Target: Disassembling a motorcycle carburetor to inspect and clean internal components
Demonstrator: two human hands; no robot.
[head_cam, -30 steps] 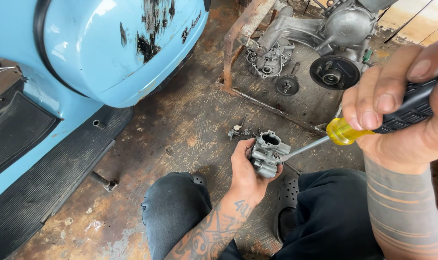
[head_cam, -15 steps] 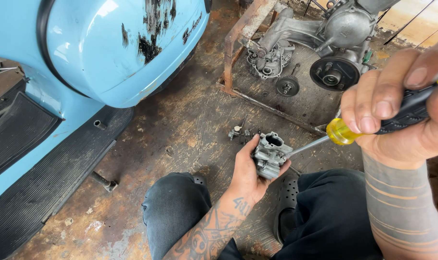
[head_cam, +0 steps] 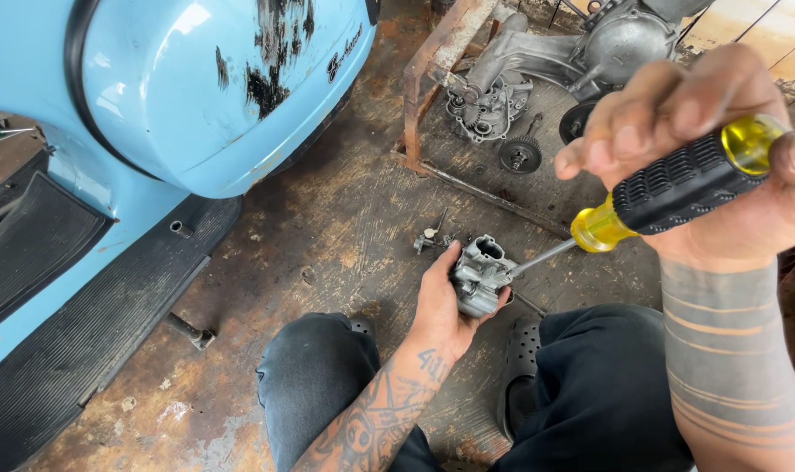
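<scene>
Layout, workshop floor. Left: scooter body (head_cam: 152, 105), footboard mat (head_cam: 74, 350) below it. Far right: engine block (head_cam: 581, 61) on a metal frame (head_cam: 432, 87), loose gear (head_cam: 520, 156) beside it. Centre: carburetor (head_cam: 478, 275) in the left hand (head_cam: 445, 306), above the knees. Screwdriver (head_cam: 651, 201) in the right hand (head_cam: 703, 149), tip touching the carburetor from the right. Small fitting (head_cam: 428, 238) just left of it.

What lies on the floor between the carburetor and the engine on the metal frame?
In the head view, a small loose metal part lies there, just beyond the carburetor; the floor up to the engine is otherwise bare.
</scene>
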